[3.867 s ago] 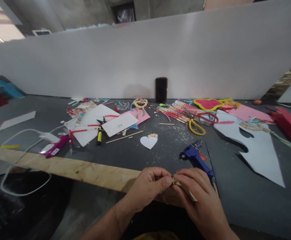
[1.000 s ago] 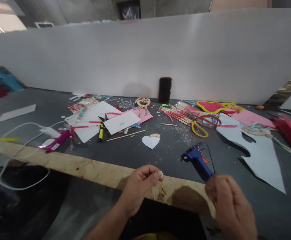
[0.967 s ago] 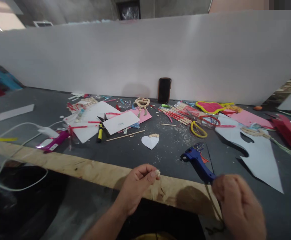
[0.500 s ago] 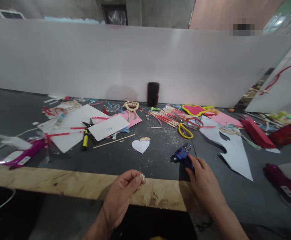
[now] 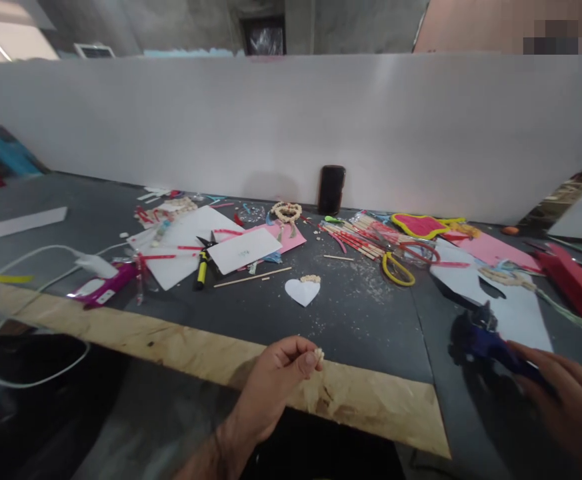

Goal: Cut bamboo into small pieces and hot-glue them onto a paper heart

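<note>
My left hand [image 5: 283, 373] pinches a small bunch of pale bits [image 5: 319, 354] between thumb and fingertips, over the wooden front edge. Far to the right, my right hand [image 5: 565, 390] grips the handle of a blue hand tool with a metal head [image 5: 485, 330]; motion smears it, and its exact kind cannot be told. The tool is over the dark table beside a cut white sheet [image 5: 515, 313]. Ahead of my left hand lies a white paper heart [image 5: 302, 293], with a row of pale bits [image 5: 311, 279] along its upper right lobe.
Black-and-yellow pliers [image 5: 202, 267], a white card [image 5: 245, 251] and a thin stick [image 5: 253, 277] lie left of the heart. Yellow-handled scissors [image 5: 398, 269] and red-striped sticks [image 5: 355, 239] lie to its right. A phone [image 5: 331, 190] leans against the white partition [image 5: 195, 127]. A cable [image 5: 31, 250] trails at left.
My right hand has carried the blue tool to the right, away from the heart. My left hand keeps its pinch on the pale bits. The view has shifted left.
</note>
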A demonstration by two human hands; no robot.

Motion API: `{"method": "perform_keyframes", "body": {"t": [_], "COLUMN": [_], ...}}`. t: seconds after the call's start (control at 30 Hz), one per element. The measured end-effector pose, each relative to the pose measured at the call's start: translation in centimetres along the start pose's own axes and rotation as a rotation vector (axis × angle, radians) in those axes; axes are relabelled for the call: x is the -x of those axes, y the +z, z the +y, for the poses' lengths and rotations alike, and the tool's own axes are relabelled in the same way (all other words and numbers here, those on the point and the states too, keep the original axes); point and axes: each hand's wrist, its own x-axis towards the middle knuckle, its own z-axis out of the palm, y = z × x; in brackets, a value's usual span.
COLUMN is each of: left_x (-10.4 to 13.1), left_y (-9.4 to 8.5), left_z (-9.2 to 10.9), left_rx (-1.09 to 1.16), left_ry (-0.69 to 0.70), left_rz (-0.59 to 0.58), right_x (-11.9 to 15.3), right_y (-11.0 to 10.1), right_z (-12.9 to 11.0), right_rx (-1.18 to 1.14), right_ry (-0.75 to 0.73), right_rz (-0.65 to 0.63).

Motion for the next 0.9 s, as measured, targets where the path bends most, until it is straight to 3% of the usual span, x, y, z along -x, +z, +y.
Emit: {"method": "perform_keyframes", "body": {"t": [0.07,0.13,0.2,0.33,0.43,0.5,0.67,0.9], "left_x": [-0.1,-0.2,-0.4,-0.7,-0.6,-0.6,-0.6,-0.8], "left_y": [0.4,0.7,1.1,1.8,2.1,2.2,1.6,1.3], "left_z": [0.0,0.0,-0.1,-0.3,-0.4,-0.4,-0.3,0.4], "left_rx": [0.006,0.015,0.023,0.015,0.021,0.049,0.108,-0.081], "left_ry": [0.007,-0.001,-0.016,-0.033,-0.064,-0.082,-0.082,-0.024], "left_rz": [-0.016,-0.032,-0.041,-0.051,-0.087,-0.118,-0.139,-0.088], "right_x": [0.4,0.0,-1.0,-3.8,-5.6,-6.5,-7.5,-7.1], "right_y": [0.0,-0.7,-1.8,-3.8,-4.2,-4.1,-3.8,-3.1], "right_z": [0.2,-1.5,-4.7,-12.9,-17.9,-20.1,-22.1,-22.5], "right_rx": [-0.040,-0.043,-0.011,-0.378,-0.694,-0.810,-0.888,-0.864], "right_ry": [0.037,0.053,0.069,0.015,-0.115,-0.131,-0.134,-0.085], "right_rz": [-0.064,-0.058,0.048,0.128,-0.021,-0.099,-0.123,-0.051]}}
